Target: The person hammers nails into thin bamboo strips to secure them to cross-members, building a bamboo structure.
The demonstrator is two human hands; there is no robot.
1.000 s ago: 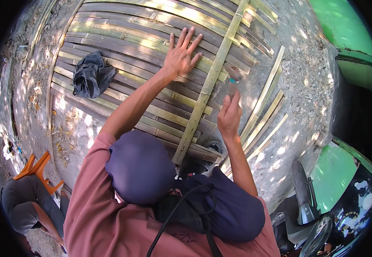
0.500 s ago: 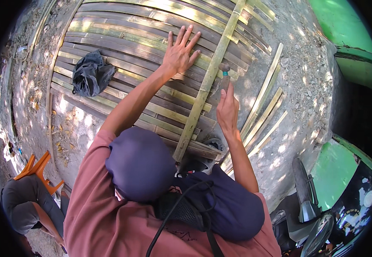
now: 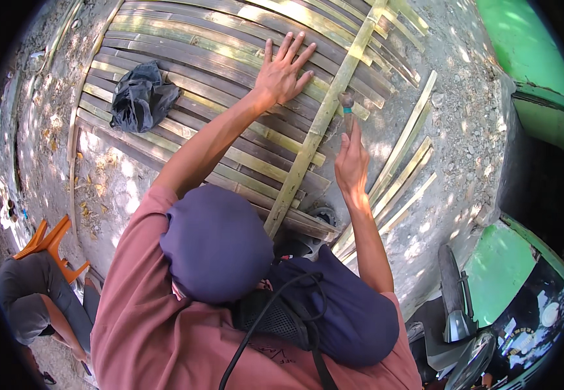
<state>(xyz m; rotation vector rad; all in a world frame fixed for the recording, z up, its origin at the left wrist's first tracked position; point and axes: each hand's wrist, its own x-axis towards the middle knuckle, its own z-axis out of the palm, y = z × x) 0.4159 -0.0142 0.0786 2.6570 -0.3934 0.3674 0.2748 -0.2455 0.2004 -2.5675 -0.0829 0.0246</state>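
Left hand (image 3: pixel 280 78): fingers apart, palm down on bamboo slats (image 3: pixel 184 42), likely steadying them; right hand (image 3: pixel 352 162): closed round handle of hammer (image 3: pixel 347 110), below its head, probably for leverage; head beside cross strip (image 3: pixel 315 136), at slats' right edge

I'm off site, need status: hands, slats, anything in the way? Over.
Left hand spread palm-down on bamboo slats. Right hand gripping hammer, its head just right of the long cross strip. Black plastic bag on slats, clear of both hands.

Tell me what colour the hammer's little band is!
The band on the hammer is blue-green, seen best in the head view.
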